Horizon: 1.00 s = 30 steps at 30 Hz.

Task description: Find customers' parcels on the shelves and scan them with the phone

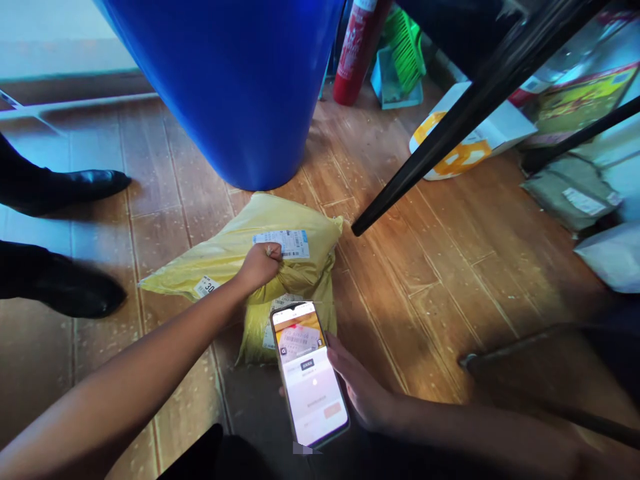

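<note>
My left hand (261, 265) is closed in a fist on the plastic of a yellow mailing bag (240, 227), just beside its white and blue shipping label (295, 244). A smaller label with the number 30 (205, 287) is stuck near the bag's left corner. Partly under it lies a second yellow mailing bag (254, 333), its label mostly hidden by a smartphone (313, 393). My right hand (363, 390) is wrapped round that phone from the right side. The lit screen shows a camera picture of a barcode label above a white panel.
A tall blue bin (250, 100) stands just beyond the bags. Black boots (75, 280) of another person are at the left. A slanted black leg (430, 147), a white and orange box (465, 143), a red cylinder (356, 57) and a green brush (404, 50) are on the right.
</note>
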Each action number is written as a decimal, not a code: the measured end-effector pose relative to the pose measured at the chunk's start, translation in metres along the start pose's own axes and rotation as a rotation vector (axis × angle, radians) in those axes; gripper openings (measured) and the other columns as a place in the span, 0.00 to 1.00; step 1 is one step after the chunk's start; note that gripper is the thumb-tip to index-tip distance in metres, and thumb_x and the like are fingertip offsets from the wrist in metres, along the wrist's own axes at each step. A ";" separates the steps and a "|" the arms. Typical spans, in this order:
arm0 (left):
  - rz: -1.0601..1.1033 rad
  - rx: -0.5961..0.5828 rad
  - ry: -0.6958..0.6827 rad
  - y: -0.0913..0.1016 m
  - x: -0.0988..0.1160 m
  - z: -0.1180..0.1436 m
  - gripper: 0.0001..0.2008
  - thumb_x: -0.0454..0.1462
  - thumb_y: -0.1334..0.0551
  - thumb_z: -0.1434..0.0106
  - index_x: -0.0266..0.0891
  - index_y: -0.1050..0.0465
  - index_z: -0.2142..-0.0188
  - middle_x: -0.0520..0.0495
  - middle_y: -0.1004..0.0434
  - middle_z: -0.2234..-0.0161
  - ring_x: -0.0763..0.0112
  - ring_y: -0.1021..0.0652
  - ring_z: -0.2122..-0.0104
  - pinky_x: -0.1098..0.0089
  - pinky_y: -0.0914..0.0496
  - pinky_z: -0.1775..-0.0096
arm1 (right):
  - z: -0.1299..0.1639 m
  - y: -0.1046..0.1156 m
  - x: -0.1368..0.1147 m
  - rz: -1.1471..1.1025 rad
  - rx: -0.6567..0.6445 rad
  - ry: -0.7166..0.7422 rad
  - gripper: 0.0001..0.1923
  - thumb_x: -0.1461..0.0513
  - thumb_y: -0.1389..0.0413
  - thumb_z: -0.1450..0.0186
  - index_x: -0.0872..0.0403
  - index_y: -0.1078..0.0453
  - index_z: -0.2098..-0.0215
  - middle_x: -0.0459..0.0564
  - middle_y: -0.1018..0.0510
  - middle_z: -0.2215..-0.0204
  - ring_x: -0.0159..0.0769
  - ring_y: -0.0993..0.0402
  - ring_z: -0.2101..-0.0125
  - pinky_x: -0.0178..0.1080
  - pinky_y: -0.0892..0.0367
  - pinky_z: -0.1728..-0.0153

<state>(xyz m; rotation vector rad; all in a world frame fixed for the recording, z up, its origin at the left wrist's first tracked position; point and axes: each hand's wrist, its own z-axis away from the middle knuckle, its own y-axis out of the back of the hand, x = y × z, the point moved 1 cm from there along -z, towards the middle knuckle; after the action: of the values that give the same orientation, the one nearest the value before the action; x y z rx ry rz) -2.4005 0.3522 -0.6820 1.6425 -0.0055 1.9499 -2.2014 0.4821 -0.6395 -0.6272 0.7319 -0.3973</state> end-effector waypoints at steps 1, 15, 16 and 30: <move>0.005 -0.008 -0.002 0.000 0.000 0.001 0.11 0.26 0.52 0.64 0.40 0.56 0.86 0.58 0.58 0.84 0.77 0.49 0.79 0.71 0.55 0.74 | 0.000 0.001 -0.001 -0.001 0.009 0.011 0.29 0.46 0.45 0.44 0.50 0.41 0.50 0.54 0.23 0.58 0.46 0.24 0.61 0.53 0.35 0.56; 0.123 -0.505 0.076 0.008 0.047 0.068 0.23 0.51 0.53 0.38 0.39 0.33 0.78 0.51 0.30 0.78 0.70 0.28 0.74 0.70 0.36 0.65 | -0.006 0.015 -0.020 -0.094 0.148 0.241 0.25 0.48 0.45 0.42 0.50 0.38 0.50 0.53 0.27 0.49 0.45 0.34 0.46 0.50 0.46 0.44; 0.112 -0.511 0.077 0.005 0.048 0.068 0.23 0.52 0.52 0.38 0.39 0.33 0.78 0.51 0.30 0.78 0.70 0.28 0.74 0.70 0.36 0.66 | -0.007 0.015 -0.021 -0.091 0.144 0.258 0.24 0.48 0.45 0.42 0.50 0.38 0.51 0.53 0.27 0.49 0.44 0.34 0.47 0.50 0.46 0.43; -0.239 -0.335 -0.044 0.000 0.038 0.063 0.22 0.48 0.56 0.37 0.40 0.37 0.80 0.49 0.33 0.79 0.68 0.30 0.73 0.67 0.37 0.67 | -0.001 0.022 -0.026 -0.107 0.048 0.271 0.24 0.48 0.43 0.43 0.45 0.33 0.50 0.50 0.25 0.50 0.45 0.33 0.47 0.51 0.47 0.42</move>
<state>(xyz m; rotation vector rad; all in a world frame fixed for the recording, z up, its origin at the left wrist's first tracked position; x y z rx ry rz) -2.3468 0.3453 -0.6330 1.3954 -0.1388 1.6325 -2.2173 0.5117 -0.6416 -0.5742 0.9462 -0.6050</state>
